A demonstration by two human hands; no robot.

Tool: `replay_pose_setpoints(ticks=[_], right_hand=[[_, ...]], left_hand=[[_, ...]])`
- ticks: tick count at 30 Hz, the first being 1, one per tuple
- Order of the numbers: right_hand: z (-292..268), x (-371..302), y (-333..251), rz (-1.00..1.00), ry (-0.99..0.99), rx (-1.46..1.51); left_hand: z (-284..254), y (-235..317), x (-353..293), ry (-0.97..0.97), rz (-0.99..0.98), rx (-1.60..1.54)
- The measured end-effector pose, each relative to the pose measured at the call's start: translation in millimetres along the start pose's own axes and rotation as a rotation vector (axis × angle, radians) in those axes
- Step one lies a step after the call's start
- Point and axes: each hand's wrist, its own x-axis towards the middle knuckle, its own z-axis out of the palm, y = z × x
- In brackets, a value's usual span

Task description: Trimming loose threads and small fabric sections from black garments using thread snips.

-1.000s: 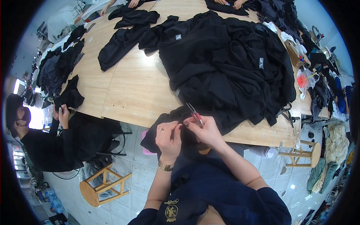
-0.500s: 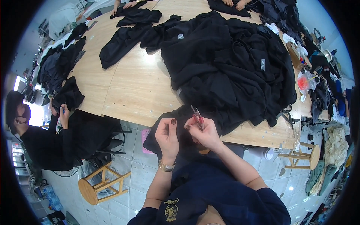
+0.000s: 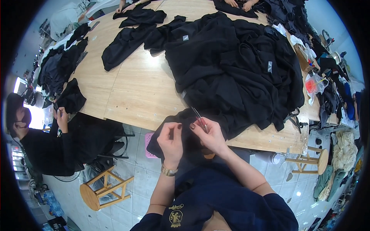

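Observation:
In my right hand (image 3: 211, 138) is a small pair of scissors (image 3: 203, 122) with red handles. Their thin blades point up and away over the black cloth, close together. My left hand (image 3: 170, 143) is beside it, a short gap away, its fingers curled and the thumb drawn in as in a pinch. Whatever the left fingertips hold, if anything, is too small or too dark to make out. A black garment (image 3: 181, 116) lies under and between both hands, draped over the table's near edge.
A large heap of black garments (image 3: 246, 65) covers much of the wooden table (image 3: 135, 98). A person (image 3: 42, 134) sits at the left handling black cloth; other hands (image 3: 246, 5) work across the table. Wooden stools (image 3: 90, 196) stand at both sides. A pink basket (image 3: 149, 148) is below the edge.
The scissor blades, spread apart before, have come together. Both my hands stay almost in place, the left shifting slightly left. The seated person's hand has moved a little.

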Motion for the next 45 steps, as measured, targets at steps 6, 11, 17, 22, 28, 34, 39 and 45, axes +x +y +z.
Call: replay_pose_setpoints(ticks=[6,11,17,22,28,34,39,45], right_hand=[[1.1,-1.1,-2.5,-0.041,-0.043,0.048],[-11.3,-7.3,-0.2,0.028,-0.175,0.243],[-26.0,0.6,9.0,-0.444,0.015,-0.471],[-26.1,-1.1,9.8,-0.545,-0.043,-0.693],[-25.0,-0.9,3.5,-0.573,-0.053,-0.771],[-25.8,0.4,2.8,-0.598,-0.059,-0.791],[-19.5,-1.4,17.0,-0.406,-0.042,-0.343],[6.9,-2.5,20.0,-0.212,0.047,0.038]], left_hand=[[5.4,-2.0,-4.0,-0.013,0.259,0.267],[-2.8,-11.4,2.5,0.024,-0.108,-0.169],[-5.3,-11.1,7.3,-0.012,-0.211,-0.354],[-8.9,-11.9,6.8,-0.049,-0.244,-0.401],[-11.8,-11.8,7.0,-0.1,-0.202,-0.371],[-13.1,-8.7,8.9,-0.148,-0.17,-0.33],[-12.2,-6.7,10.6,-0.106,-0.157,-0.29],[-2.6,6.0,4.3,-0.046,0.081,0.192]])
